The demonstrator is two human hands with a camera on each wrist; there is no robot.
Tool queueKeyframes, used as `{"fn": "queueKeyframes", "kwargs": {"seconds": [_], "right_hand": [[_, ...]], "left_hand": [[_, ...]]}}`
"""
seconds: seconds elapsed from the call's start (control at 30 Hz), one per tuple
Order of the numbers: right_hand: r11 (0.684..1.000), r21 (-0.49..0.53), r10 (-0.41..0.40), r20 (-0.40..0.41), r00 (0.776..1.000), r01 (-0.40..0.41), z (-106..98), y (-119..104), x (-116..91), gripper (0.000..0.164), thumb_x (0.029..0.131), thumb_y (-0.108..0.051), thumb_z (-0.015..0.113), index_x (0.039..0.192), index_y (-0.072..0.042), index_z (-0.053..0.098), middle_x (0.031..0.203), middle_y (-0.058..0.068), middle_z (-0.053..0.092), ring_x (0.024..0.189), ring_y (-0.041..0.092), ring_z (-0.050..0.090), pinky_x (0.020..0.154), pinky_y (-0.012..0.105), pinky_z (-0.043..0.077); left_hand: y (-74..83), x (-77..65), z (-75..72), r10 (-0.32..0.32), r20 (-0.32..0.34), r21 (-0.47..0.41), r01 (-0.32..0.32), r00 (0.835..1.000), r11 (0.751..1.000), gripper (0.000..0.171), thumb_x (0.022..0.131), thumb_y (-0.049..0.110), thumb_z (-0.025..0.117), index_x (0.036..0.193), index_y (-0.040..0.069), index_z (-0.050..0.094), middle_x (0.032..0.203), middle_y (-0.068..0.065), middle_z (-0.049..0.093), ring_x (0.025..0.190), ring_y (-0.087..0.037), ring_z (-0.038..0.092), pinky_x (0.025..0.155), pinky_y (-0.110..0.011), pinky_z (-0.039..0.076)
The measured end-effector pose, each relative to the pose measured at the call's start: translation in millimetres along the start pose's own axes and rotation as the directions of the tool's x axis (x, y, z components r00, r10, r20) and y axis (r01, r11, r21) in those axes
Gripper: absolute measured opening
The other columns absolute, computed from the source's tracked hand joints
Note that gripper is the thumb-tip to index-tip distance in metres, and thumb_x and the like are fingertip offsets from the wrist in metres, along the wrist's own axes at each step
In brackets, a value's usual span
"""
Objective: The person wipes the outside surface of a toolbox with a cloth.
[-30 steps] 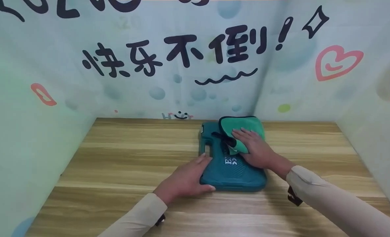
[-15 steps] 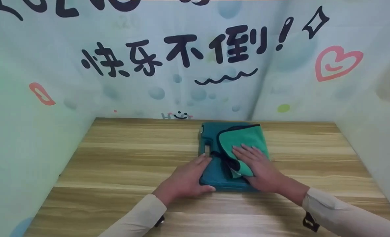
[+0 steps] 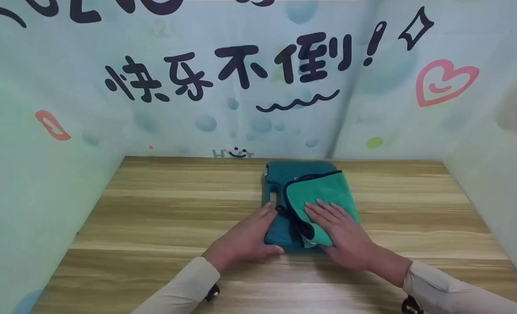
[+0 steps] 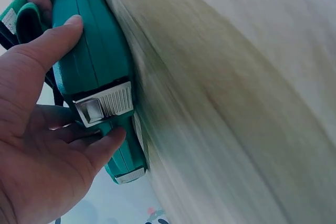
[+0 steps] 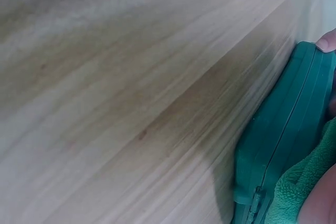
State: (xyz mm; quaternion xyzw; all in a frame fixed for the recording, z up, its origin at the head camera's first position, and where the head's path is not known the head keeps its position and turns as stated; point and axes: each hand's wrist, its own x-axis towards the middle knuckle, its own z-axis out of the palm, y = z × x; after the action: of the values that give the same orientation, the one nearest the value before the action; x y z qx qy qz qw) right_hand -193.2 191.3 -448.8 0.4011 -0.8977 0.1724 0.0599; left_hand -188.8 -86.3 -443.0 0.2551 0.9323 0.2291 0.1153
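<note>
A teal hard plastic case lies flat on the wooden table with its handle side to the left. My left hand holds its near left corner, thumb on the near side and fingers around the handle side. In the left wrist view those fingers are beside a metal latch; a second latch shows farther along. A folded green cloth with dark edging covers much of the lid. My right hand rests flat on the cloth with its fingers stretched out. In the right wrist view the fuzzy cloth hangs over the case's side.
The wooden tabletop spreads out on both sides of the case. A printed backdrop with black lettering stands along the far edge, and pale side panels close in the left and right.
My right hand has slid the cloth across the lid toward the near edge, baring the far end of the case. The left hand has kept its hold on the corner.
</note>
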Motion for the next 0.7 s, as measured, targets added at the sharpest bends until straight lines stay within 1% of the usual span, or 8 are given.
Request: {"fn": "queueKeyframes", "kwargs": {"seconds": [0.13,0.3,0.53,0.6,0.7], "right_hand": [[1.0,0.003,-0.001,0.011,1.0,0.001,-0.1,0.9,-0.1,0.08,0.082,-0.003,0.072,0.155,0.001,0.038,0.161,0.013,0.034,0.148,0.038,0.024,0.115,0.06,0.018],[1.0,-0.01,0.014,0.021,1.0,-0.013,0.9,-2.1,-0.8,0.08,0.084,-0.006,0.071,0.155,0.0,0.037,0.161,0.013,0.033,0.149,0.037,0.024,0.116,0.059,0.018],[0.997,-0.059,0.05,0.021,0.999,-0.048,7.2,-20.5,2.6,0.076,0.086,-0.011,0.069,0.155,0.0,0.038,0.161,0.012,0.034,0.148,0.037,0.025,0.116,0.057,0.019],[0.996,-0.073,0.058,0.011,0.998,-0.057,10.4,-27.8,5.1,0.074,0.088,-0.013,0.068,0.155,0.0,0.039,0.161,0.012,0.034,0.148,0.037,0.025,0.116,0.057,0.019],[0.995,-0.076,0.062,0.002,0.998,-0.062,16.0,-38.8,10.6,0.071,0.09,-0.015,0.066,0.154,0.001,0.039,0.161,0.013,0.034,0.148,0.037,0.025,0.117,0.055,0.019]], "left_hand": [[0.5,1.2,0.1,-0.004,0.008,0.005,0.004,1.0,1.0,0.089,0.093,0.045,0.075,0.157,0.002,0.032,0.166,-0.013,0.02,0.152,-0.023,0.016,0.117,-0.041,0.024],[0.2,0.3,1.0,-0.015,0.015,-0.026,0.016,1.0,1.0,0.089,0.092,0.045,0.075,0.159,0.004,0.031,0.167,-0.011,0.017,0.152,-0.023,0.016,0.117,-0.042,0.025],[-3.8,-1.2,3.2,-0.011,-0.003,-0.069,0.011,1.0,0.998,0.088,0.091,0.046,0.076,0.158,0.005,0.034,0.167,-0.012,0.016,0.151,-0.025,0.02,0.115,-0.044,0.027],[-5.7,0.0,4.4,0.006,-0.022,-0.088,-0.008,1.0,0.996,0.087,0.091,0.042,0.078,0.157,0.007,0.035,0.167,-0.012,0.017,0.15,-0.026,0.022,0.115,-0.044,0.028],[-9.0,2.8,6.2,0.06,-0.067,-0.109,-0.067,0.996,0.992,0.085,0.088,0.03,0.083,0.156,0.005,0.038,0.165,-0.015,0.023,0.149,-0.028,0.025,0.115,-0.043,0.028]]}}
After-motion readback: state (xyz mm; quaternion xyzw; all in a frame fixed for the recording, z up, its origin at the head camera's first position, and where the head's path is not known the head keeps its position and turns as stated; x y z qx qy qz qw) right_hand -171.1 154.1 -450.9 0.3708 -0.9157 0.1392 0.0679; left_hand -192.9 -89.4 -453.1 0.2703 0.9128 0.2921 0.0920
